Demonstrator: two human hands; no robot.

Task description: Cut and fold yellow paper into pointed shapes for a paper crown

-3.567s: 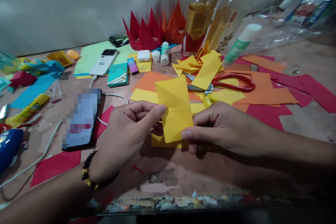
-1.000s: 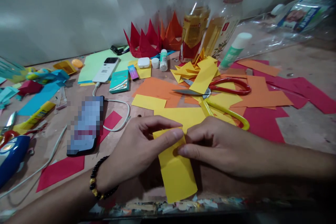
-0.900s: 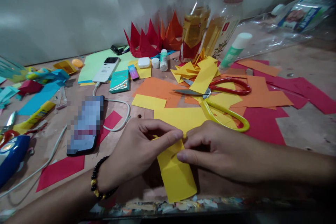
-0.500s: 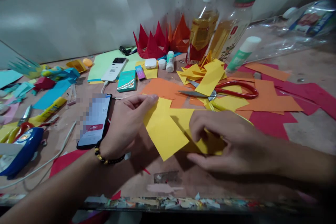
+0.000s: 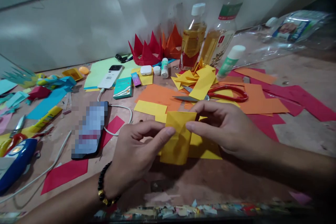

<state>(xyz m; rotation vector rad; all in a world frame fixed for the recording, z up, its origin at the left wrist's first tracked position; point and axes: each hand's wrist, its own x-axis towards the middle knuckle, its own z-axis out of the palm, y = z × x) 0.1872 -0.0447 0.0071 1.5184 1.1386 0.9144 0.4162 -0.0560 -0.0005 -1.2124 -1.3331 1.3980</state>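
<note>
A small rectangular piece of yellow paper [image 5: 176, 143] is held up off the table between both hands. My left hand [image 5: 141, 150] pinches its left edge between thumb and fingers. On the other side, my right hand [image 5: 223, 126] grips the upper right edge, thumb in front. Other yellow paper [image 5: 206, 147] lies on the table beneath and behind the held piece. Just beyond my right hand lie red-handled scissors [image 5: 231, 92], their blades pointing left and partly under a yellow strip [image 5: 203, 83].
Left of my hands lies a phone [image 5: 90, 129] with a white cable. Behind stand a red paper crown [image 5: 147, 50], an orange one [image 5: 173, 43], drink bottles [image 5: 193, 38] and a glue stick [image 5: 231, 62]. Orange paper [image 5: 258, 98] and red paper [image 5: 301, 99] spread right. A blue tool [image 5: 17, 164] sits far left.
My right hand has come up from the yellow paper on the table to grip the held piece's right edge. The held piece now stands more upright. The whole view has shifted slightly.
</note>
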